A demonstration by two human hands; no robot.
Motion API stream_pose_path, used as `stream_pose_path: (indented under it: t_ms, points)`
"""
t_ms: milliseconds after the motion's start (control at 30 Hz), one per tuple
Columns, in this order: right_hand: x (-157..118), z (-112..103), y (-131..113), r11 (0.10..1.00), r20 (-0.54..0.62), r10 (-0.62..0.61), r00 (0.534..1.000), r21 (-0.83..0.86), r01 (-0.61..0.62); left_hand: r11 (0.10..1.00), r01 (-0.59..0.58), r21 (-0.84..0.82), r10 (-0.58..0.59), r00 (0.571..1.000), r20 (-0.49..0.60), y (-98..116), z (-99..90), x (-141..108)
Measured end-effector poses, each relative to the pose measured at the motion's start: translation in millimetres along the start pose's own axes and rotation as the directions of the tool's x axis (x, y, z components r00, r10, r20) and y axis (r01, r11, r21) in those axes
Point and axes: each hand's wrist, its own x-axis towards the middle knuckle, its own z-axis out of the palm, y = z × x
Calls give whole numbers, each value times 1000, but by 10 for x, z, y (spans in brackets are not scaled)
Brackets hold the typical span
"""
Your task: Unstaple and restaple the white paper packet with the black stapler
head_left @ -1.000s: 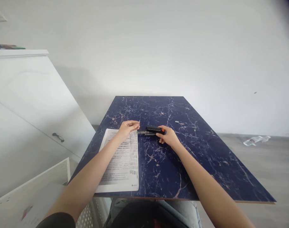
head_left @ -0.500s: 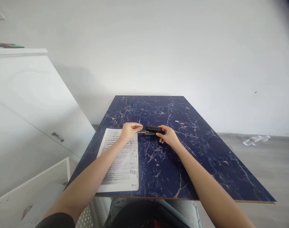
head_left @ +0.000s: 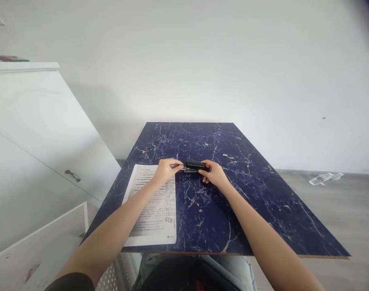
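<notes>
While a stapler (head_left: 195, 165) is steadied between two hands above a dark blue, marble-patterned worktop (head_left: 202, 218), a white cabinet (head_left: 35, 109) with a dark handle (head_left: 72, 175) is seen at far left. To its right, a printed page (head_left: 157, 228) is laid flat by the worktop's front edge, apparently placed to one side so that it lies within easy reach; it is crossed from above by the left forearm (head_left: 120, 220). Over the page's upper right corner, the left hand (head_left: 165, 171) is held at the stapler's metal front, its fingers drawn narrow; whether the rail or some small item is pinched there cannot be told. The black stapler is pointed leftward near the middle of the worktop, its rear gripped by the curled fingers of the right hand (head_left: 215, 173), presumably so that the body is anchored and the front can be worked by the other hand. Just beyond, a small pale grey piece (head_left: 225, 155) is set apart on the worktop, and at far right a transparent plastic object (head_left: 325, 178) is seen on the floor (head_left: 329, 214). Counted are two hands, one stapler, one uppermost page, one grey piece and one handle; any sheets beneath cannot be counted.
</notes>
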Motion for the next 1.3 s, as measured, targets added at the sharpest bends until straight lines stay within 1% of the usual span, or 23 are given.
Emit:
stream_pose_path:
  t_ms: [67,133,267,500,733,1000,1133,1300]
  points:
    - [3,2,3,1000,1,-3,1000,-1,3,998,-41,53,41,999,18,-1,-6,3]
    - [4,4,3,1000,-1,1,1000,2,-1,996,-52,77,48,998,45,-23,-26,13]
    - [-3,7,-23,1000,-6,14,1000,16,-14,995,-43,94,35,996,79,-82,-72,40]
    - [-10,3,-47,1000,-4,15,1000,10,-15,993,-86,82,75,988,137,-117,-97,61]
    - [-4,-1,-17,1000,-9,6,1000,2,-6,989,-111,95,97,985,141,-196,-81,84]
    - [-18,4,-68,1000,-14,17,1000,7,-17,990,-106,94,91,985,148,-138,-80,78]
    - [-21,4,-72,1000,-14,23,1000,7,-23,988,-111,110,94,984,151,-164,-70,82]
    - [-7,-1,-17,1000,-9,5,1000,4,-5,978,-157,139,133,977,167,-203,-58,85]
